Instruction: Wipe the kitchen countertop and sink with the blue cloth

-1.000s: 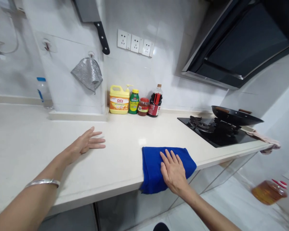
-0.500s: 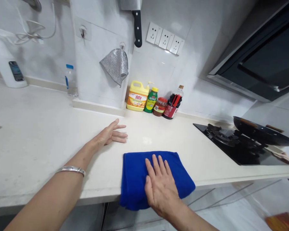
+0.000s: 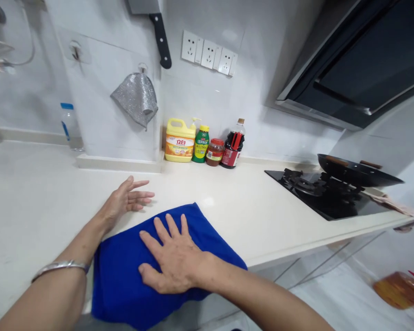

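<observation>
Blue cloth (image 3: 124, 276) sits at the front edge of the desk (image 3: 37, 193), hanging over a bit. The right hand (image 3: 175, 259) is flat on top of it, fingers (image 3: 165, 227) spread wide. The left hand (image 3: 124, 202) rests on the desk just beside the cloth, fingers loosely open and holding nothing.

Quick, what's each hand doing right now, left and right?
Left hand: open, resting on the white countertop, holding nothing.
Right hand: open, palm flat on the blue cloth, no grip on it.
</observation>
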Demonstrator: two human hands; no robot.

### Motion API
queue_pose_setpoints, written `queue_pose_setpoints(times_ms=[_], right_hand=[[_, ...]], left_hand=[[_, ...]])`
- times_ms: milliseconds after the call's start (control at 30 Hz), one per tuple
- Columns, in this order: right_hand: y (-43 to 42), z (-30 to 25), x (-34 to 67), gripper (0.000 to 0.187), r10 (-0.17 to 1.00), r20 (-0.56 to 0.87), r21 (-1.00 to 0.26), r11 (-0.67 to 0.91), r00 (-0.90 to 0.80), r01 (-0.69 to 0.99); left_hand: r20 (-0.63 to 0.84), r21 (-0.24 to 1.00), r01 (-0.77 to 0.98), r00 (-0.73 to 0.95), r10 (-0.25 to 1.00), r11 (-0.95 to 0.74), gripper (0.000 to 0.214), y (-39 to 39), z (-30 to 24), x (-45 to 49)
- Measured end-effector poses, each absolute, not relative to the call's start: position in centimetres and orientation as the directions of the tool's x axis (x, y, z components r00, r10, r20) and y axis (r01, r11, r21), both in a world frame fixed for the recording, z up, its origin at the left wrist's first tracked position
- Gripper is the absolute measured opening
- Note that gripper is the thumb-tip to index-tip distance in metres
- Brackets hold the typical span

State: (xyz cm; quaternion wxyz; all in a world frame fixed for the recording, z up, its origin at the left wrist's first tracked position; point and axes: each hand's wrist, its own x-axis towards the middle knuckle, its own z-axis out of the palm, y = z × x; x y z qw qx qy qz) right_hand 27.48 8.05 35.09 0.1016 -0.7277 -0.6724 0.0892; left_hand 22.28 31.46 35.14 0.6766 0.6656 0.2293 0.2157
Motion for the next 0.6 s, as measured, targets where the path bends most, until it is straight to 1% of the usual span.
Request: queue_pose_setpoints(times_ms=[67, 133, 300, 467, 533, 600], right_hand=[[6.3, 35.1, 29.0, 0.075, 0.997, 0.003, -0.276, -0.075, 0.079, 0.958], [4.1, 34.9, 31.0, 0.073, 0.991, 0.000, -0.263, -0.129, 0.134, 0.956], [-1.5, 33.8, 37.4, 0.068, 0.926, 0.008, -0.169, -0.371, 0.378, 0.913], [-7.5, 32.4, 44.4, 0.062, 0.800, 0.035, -0.077, -0.596, 0.599, 0.800], [-10.3, 31.8, 47.4, 0.060, 0.728, 0.045, -0.045, -0.683, 0.684, 0.729], [-13.1, 31.3, 50.3, 0.058, 0.630, 0.053, -0.027, -0.775, 0.775, 0.631]], left_hand=[[-0.039, 0.999, 0.040, 0.803, 0.594, 0.012, 0.083, 31.6, 35.1, 22.1], [-0.057, 0.998, 0.064, 0.800, 0.597, 0.010, 0.081, 31.6, 35.2, 22.1], [-0.083, 0.993, 0.118, 0.781, 0.618, -0.015, 0.071, 31.6, 35.3, 22.2], [-0.095, 0.982, 0.175, 0.765, 0.637, -0.065, 0.067, 31.4, 35.1, 22.2], [-0.081, 0.980, 0.177, 0.769, 0.634, -0.089, 0.063, 31.4, 35.1, 22.2], [-0.066, 0.977, 0.178, 0.780, 0.623, -0.119, 0.057, 31.3, 35.1, 22.1]])
